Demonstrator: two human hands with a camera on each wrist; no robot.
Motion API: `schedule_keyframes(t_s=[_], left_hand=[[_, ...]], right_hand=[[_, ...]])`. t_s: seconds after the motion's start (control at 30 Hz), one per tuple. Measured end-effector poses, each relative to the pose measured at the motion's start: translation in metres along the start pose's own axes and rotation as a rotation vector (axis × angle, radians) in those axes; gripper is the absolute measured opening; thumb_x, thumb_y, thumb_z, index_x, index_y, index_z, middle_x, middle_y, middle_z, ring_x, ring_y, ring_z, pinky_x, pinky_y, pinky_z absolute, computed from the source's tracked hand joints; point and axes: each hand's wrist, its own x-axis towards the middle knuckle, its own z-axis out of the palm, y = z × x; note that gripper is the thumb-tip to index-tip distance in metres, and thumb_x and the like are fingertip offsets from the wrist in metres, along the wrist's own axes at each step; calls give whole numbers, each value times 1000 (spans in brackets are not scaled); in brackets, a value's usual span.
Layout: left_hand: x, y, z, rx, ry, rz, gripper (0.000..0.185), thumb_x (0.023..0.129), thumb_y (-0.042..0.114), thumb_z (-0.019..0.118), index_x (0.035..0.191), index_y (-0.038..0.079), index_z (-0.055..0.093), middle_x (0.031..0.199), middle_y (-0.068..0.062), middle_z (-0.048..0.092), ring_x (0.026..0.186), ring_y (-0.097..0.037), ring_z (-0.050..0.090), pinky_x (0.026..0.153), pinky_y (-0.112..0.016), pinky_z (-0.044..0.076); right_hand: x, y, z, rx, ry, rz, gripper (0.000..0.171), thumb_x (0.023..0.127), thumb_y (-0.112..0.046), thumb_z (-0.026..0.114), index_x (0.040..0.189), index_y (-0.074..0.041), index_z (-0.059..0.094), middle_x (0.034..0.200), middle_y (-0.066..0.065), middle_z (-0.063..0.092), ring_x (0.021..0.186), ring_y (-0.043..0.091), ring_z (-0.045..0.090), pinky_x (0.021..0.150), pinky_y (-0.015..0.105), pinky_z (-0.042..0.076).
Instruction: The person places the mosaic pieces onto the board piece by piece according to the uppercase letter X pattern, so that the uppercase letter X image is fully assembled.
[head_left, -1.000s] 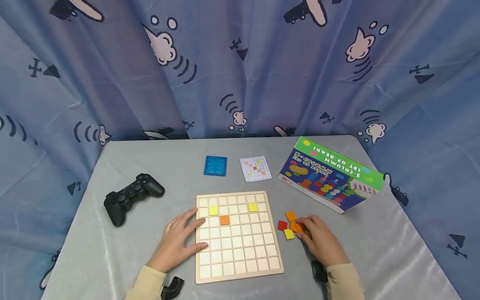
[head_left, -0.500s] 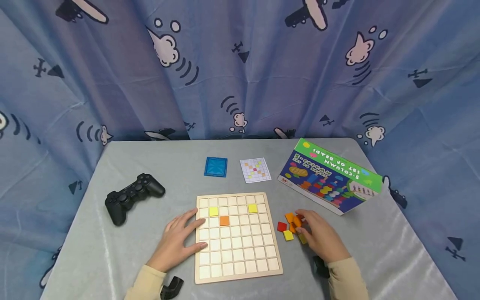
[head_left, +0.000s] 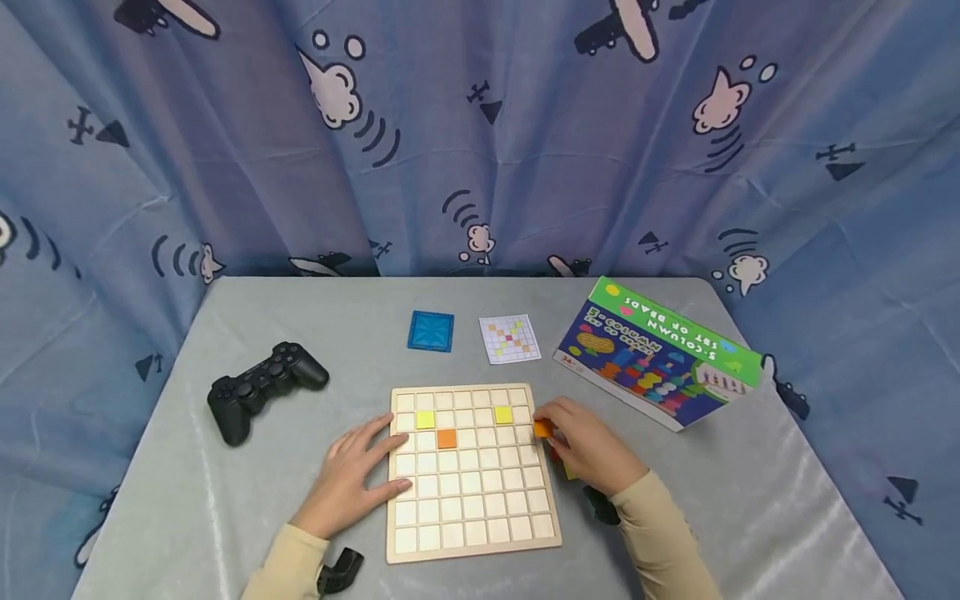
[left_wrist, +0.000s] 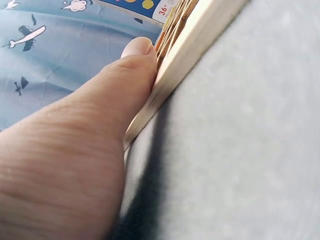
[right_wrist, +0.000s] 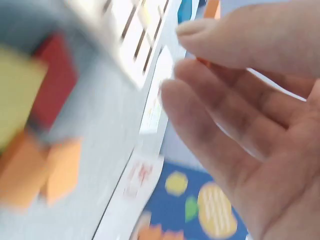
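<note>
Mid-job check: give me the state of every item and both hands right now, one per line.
left hand: flat, pressing board's left edge
right hand: pinching orange tile at board's right edge
wooden grid board: flat; two yellow tiles, one orange tile in cells
game controller: untouched
blue tile: flat
pattern card: face up
toy box: closed

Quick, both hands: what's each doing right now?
Left hand: open, flat, fingers resting on the board edge.
Right hand: pinching an orange tile at the board's right edge.
</note>
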Motion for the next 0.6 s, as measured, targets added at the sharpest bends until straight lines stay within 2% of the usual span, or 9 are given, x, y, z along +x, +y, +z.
schedule_keyframes(t_s=[0.1,0.37,0.5,0.6], left_hand=[[0,-1,0,-3,3,0,62,82,58,65,136,29,54,154,-1,34,136,-28,38,109,-54,25],[0,-2,2,-3,9,0,61,82,59,65,135,30,55,153,0,35,136,-28,39,108,-54,25],[0,-1,1,-5,5,-2,61,82,59,65,135,30,55,153,0,34,136,-27,39,108,-54,26],[0,-1,1,-2,1,-7,61,83,60,64,135,30,55,154,1,34,136,-27,38,108,-54,26]], right_hand=[[13,-7,6,16,-37,-30,32,81,3,73,111,-5,63,107,2,62,93,13,61,80,29,56],[37,-22,24,47,-160,-20,29,86,-1,69,114,-6,61,110,4,62,94,14,62,82,30,55],[43,-26,30,75,-196,13,24,88,-4,68,110,-8,59,103,2,62,84,11,57,76,28,54],[45,-27,35,65,-196,13,19,87,-5,69,101,-10,57,96,0,61,78,10,52,71,26,51]])
